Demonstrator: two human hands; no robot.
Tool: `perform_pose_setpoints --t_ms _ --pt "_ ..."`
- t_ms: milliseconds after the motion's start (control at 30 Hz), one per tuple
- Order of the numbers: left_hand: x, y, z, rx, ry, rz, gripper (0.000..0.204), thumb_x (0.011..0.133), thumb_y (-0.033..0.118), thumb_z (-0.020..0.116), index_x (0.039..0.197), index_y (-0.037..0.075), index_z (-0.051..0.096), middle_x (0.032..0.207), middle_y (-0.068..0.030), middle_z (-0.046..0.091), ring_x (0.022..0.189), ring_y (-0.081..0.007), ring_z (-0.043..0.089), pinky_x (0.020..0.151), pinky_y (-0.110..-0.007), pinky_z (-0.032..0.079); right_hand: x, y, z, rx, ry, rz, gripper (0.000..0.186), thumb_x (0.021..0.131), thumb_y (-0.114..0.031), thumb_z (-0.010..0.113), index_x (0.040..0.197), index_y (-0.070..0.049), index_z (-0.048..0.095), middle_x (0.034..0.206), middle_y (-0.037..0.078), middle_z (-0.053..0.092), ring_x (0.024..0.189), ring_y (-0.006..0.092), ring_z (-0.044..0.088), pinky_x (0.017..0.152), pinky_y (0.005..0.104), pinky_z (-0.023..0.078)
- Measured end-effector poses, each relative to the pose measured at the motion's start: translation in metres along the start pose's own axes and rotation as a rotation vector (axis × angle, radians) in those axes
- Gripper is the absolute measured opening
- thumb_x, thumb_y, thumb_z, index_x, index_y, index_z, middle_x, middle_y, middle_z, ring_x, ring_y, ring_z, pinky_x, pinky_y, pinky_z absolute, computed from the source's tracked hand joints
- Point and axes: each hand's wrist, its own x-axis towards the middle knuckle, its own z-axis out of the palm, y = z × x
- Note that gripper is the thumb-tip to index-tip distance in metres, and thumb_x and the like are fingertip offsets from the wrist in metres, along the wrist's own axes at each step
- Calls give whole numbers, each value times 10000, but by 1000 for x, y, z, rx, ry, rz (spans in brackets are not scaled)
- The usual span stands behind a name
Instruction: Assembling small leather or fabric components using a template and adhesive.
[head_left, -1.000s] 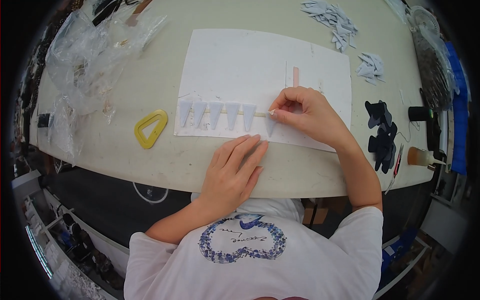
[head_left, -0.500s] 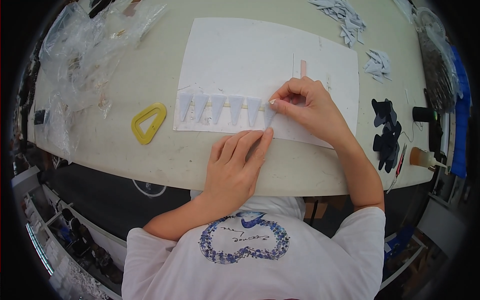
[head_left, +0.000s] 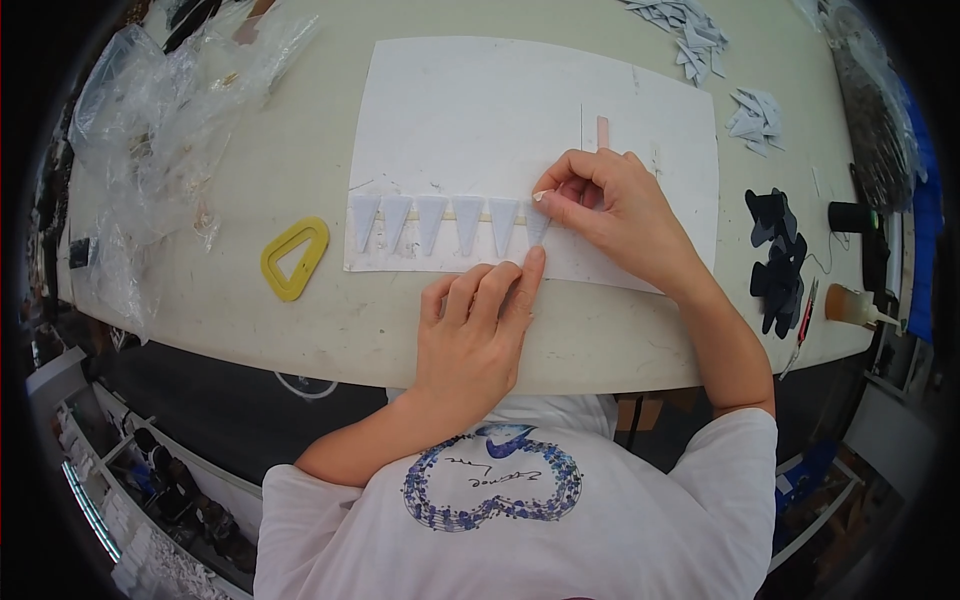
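A row of pale, narrow triangular pieces [head_left: 432, 222] lies along the near edge of a white board [head_left: 470, 120], points toward me, across a thin yellowish strip [head_left: 449, 215]. At the right end, my right hand [head_left: 615, 215] pinches the upper edge of the last triangular piece [head_left: 538, 230] between thumb and forefinger, partly covering it. My left hand [head_left: 470, 325] rests below the row, palm down with fingers extended. Its index fingertip presses on the lower point of that same piece.
Left of the board lie a yellow triangular frame [head_left: 294, 259] and crumpled clear plastic [head_left: 150, 150]. A pink strip [head_left: 603, 133] sits on the board. To the right are loose pale triangles [head_left: 756, 122], dark cut pieces [head_left: 776, 265], a red cutter [head_left: 803, 327], an amber bottle [head_left: 850, 305] and dark thread [head_left: 850, 217].
My left index fingertip has moved up slightly onto the point of the last triangular piece. The right hand keeps its pinch there. The whole view has shifted a little.
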Motion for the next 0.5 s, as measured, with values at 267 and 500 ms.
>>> perform_pose_setpoints --t_ms 267,500 --pt "0 -1 1 4 -7 -1 736 867 93 766 1582 37 600 1347 -66 574 1249 -264 534 1055 -445 365 -36 19 6 -61 203 -285 247 950 -7 713 1165 -97 793 1077 65 747 973 248 664 871 371 536" --pt "1 -2 -2 -26 -33 -3 729 893 92 748 1598 25 574 1352 -79 566 1259 -277 519 1055 -460 357 -40 21 14 -265 217 -384 414 845 57 734 1194 -148 819 1209 51 712 1093 269 629 969 389 497"
